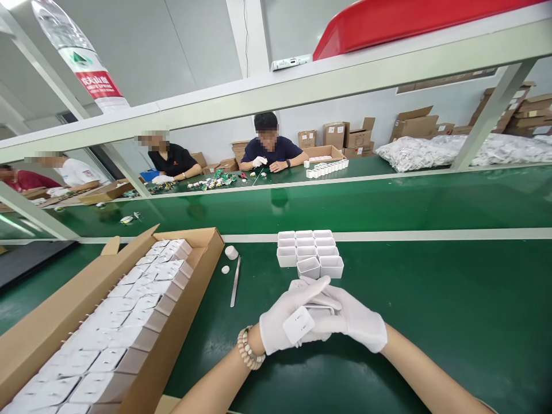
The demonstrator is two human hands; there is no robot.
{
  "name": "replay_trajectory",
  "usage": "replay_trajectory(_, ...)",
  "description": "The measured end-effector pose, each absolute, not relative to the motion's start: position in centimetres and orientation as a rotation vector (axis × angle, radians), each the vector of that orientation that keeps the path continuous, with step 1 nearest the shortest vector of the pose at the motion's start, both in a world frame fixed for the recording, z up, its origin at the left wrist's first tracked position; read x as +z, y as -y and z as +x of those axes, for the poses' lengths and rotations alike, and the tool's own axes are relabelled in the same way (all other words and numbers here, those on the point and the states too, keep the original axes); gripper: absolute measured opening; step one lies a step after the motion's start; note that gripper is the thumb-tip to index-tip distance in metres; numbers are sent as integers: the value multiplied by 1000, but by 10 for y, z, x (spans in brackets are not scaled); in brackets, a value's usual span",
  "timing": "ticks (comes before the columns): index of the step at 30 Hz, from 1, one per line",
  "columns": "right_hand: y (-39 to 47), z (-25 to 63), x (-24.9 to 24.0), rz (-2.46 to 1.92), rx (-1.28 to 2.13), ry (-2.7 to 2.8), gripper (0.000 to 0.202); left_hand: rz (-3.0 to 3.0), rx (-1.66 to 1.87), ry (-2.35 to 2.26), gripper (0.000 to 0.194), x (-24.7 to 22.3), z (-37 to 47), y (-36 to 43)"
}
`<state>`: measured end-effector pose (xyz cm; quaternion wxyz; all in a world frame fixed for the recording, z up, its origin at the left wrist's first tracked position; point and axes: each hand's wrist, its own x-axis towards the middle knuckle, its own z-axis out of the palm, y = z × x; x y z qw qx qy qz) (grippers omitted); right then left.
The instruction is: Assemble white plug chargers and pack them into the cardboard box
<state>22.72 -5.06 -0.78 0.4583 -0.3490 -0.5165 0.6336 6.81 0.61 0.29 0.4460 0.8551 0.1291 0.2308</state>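
Both hands wear white gloves and meet in front of me above the green table. My left hand (278, 319) is closed around a small white square plug cover (298, 324) with two dark pin marks on its face. Against it, my right hand (360, 322) closes over a white plastic casing (321, 310), whose rim shows between the fingers. Overlapping fingers hide most of both parts. Just beyond the hands stand several open white box-shaped casings (331, 265), set close together in rows with their openings up.
A long cardboard box (196, 299) at left holds rows of white plug housings (125, 319). Metal tweezers (235, 282) and a small white cylinder (232, 252) lie beside it. Across a green belt (388, 207), co-workers sit at another bench. A shelf bar (241, 95) crosses overhead.
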Motion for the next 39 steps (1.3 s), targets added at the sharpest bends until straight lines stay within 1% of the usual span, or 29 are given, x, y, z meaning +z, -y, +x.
replay_trajectory(2, 49, 222, -11, -916, 1535, 1197, 45, 2056, 580, -322, 80, 5, 70, -7)
replay_trajectory(4, 50, 218, -11, -903, 1615, 1060, 40, 1974, 569, -388, 83, 7, 73, -8)
replay_trajectory(6, 53, 215, -12, -829, 1690, 905, 35, 1920, 598, -487, 82, 7, 76, -10)
replay_trajectory(8, 55, 215, -12, -768, 1693, 767, 33, 1887, 657, -541, 80, 4, 77, -12)
replay_trajectory(10, 58, 216, -14, -747, 1678, 656, 36, 1874, 695, -584, 73, 2, 76, -14)
replay_trajectory(13, 59, 217, -14, -748, 1658, 604, 35, 1877, 692, -628, 52, 1, 74, -15)
replay_trajectory(15, 60, 217, -14, -764, 1667, 616, 35, 1869, 685, -634, 42, 2, 73, -14)
replay_trajectory(17, 59, 217, -13, -775, 1724, 623, 40, 1821, 675, -660, 37, 5, 73, -12)
replay_trajectory(20, 57, 219, -12, -755, 1788, 675, 64, 1704, 689, -722, 37, 8, 73, -11)
replay_trajectory(21, 56, 220, -12, -785, 1742, 721, 71, 1673, 708, -734, 37, 8, 72, -11)
replay_trajectory(22, 56, 221, -12, -850, 1644, 780, 72, 1654, 730, -740, 38, 8, 72, -11)
replay_trajectory(24, 57, 222, -9, -1016, 1376, 914, 65, 1673, 782, -751, 37, 6, 72, -12)
replay_trajectory(26, 60, 221, -4, -1088, 1237, 1011, 56, 1812, 860, -770, 37, 1, 72, -12)
replay_trajectory(28, 62, 216, -1, -1029, 1322, 1031, 53, 2025, 899, -807, 39, -5, 72, -11)
replay_trajectory(30, 63, 209, -2, -936, 1457, 930, 45, 2208, 887, -860, 45, -10, 73, -8)
replay_trajectory(33, 61, 201, -12, -730, 1604, 588, 35, 2402, 888, -828, 54, -11, 74, -4)
replay_trajectory(34, 60, 200, -17, -663, 1633, 452, 32, 2470, 900, -777, 54, -10, 74, -2)
replay_trajectory(37, 58, 199, -28, -589, 1633, 136, 31, 2631, 969, -632, 41, -3, 76, 2)
replay_trajectory(39, 59, 199, -30, -600, 1620, 53, 32, 2699, 1046, -584, 31, 2, 77, 4)
